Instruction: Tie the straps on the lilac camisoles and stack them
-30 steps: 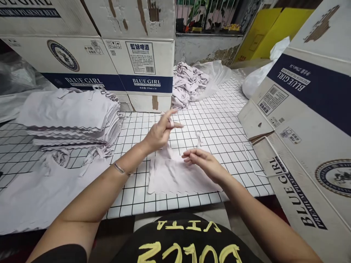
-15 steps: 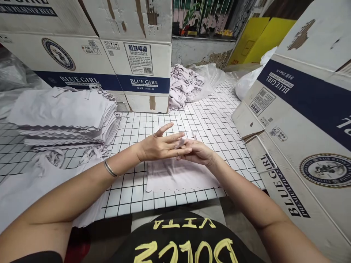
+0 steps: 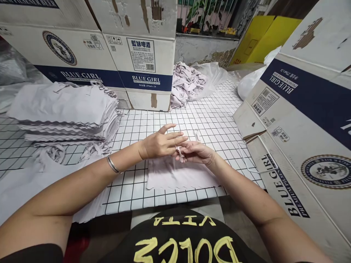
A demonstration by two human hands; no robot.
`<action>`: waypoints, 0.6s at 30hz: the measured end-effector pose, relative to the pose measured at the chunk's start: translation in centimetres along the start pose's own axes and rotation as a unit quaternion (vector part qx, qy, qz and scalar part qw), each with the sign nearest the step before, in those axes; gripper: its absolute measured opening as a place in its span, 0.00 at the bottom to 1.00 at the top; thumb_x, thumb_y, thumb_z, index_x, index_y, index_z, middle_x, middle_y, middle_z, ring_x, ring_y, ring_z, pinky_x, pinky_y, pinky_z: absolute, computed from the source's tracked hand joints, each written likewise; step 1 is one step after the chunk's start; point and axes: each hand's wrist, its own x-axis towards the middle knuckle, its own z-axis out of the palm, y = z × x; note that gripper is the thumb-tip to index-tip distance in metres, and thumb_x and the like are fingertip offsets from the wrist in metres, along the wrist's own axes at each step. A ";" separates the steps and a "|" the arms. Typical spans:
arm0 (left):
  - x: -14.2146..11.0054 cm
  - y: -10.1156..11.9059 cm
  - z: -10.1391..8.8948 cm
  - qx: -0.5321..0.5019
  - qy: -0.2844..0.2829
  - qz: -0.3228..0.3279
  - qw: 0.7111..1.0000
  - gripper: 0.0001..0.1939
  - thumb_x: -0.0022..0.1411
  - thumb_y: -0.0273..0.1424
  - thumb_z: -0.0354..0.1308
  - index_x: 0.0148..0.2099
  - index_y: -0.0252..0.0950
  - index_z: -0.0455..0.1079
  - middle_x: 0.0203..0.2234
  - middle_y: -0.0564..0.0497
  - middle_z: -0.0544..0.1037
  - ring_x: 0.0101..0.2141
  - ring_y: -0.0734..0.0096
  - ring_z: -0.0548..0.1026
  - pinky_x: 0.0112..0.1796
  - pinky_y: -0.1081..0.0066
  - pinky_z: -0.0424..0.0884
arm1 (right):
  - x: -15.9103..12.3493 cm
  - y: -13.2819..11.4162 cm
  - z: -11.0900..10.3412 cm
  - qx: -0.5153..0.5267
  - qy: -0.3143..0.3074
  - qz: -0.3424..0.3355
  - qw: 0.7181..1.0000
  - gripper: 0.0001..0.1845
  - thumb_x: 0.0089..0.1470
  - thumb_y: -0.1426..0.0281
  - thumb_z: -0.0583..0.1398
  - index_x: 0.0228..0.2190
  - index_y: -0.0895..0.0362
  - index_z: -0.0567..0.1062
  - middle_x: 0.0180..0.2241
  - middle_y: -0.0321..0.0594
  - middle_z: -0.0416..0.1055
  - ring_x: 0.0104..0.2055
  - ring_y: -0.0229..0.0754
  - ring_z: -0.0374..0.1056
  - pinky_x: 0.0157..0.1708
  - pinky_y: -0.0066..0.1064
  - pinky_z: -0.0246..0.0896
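My left hand (image 3: 160,144) is over the garment, palm down, thumb raised and fingers stretched to the right. A thin pale strap (image 3: 180,155) passes about its fingertips, partly hidden. Facing it, my right hand (image 3: 197,151) pinches the same strap, its fingers curled and touching my left fingers. Beneath both hands a pale pink garment (image 3: 182,177) with a wavy hem lies flat near the table edge. Its other strap (image 3: 196,135) lies looped on the table behind my right hand.
On the left of the grid-patterned table (image 3: 131,190) sit a stack of folded garments (image 3: 60,104) and another garment (image 3: 52,175). Large cartons rise behind (image 3: 148,82) and at right (image 3: 274,106). A crumpled fabric heap (image 3: 189,80) and a wire frame (image 3: 248,160) are also there.
My left hand has come down and right to meet my right hand. My right fingers have closed on the strap, and its short end now hangs below them.
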 end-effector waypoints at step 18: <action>-1.8 2.1 1.9 -0.076 -0.002 -0.509 0.858 0.08 0.60 0.24 0.49 0.35 0.37 0.70 0.45 0.45 0.75 0.49 0.56 0.69 0.49 0.51 0.56 | 0.0 -0.1 0.5 -0.210 0.217 0.013 0.953 0.09 0.43 0.66 0.70 0.27 0.60 0.81 0.35 0.42 0.77 0.29 0.32 0.65 0.27 0.26 0.57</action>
